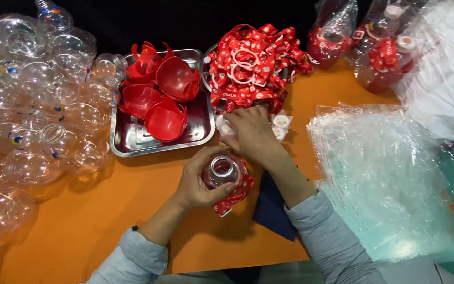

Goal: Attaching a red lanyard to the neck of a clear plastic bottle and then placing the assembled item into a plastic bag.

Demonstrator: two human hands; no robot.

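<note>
Centrally, near the front edge of the orange worktop (106, 210), a small clear plastic bottle (222, 171) is held upright, its open mouth pointing up at the camera so that its long axis is seen almost end on. It is gripped by the left hand (198, 181), whose fingers are curled closed around its side. A red printed strap (235, 194) is wrapped about the bottle's lower part; the bottle's base is hidden by it and by the hand. The right hand (250, 134) is laid just beyond the bottle, fingers bent down over small white caps (281, 122); whether a cap is pinched cannot be told. Behind, a steel tray (132, 139) of red cup halves (166, 118) and a heap of red straps (253, 66) are seen. Clear bottles (32, 105) are piled along the left edge, partly cut off, and clear plastic bags (384, 168) are stacked at the right.
</note>
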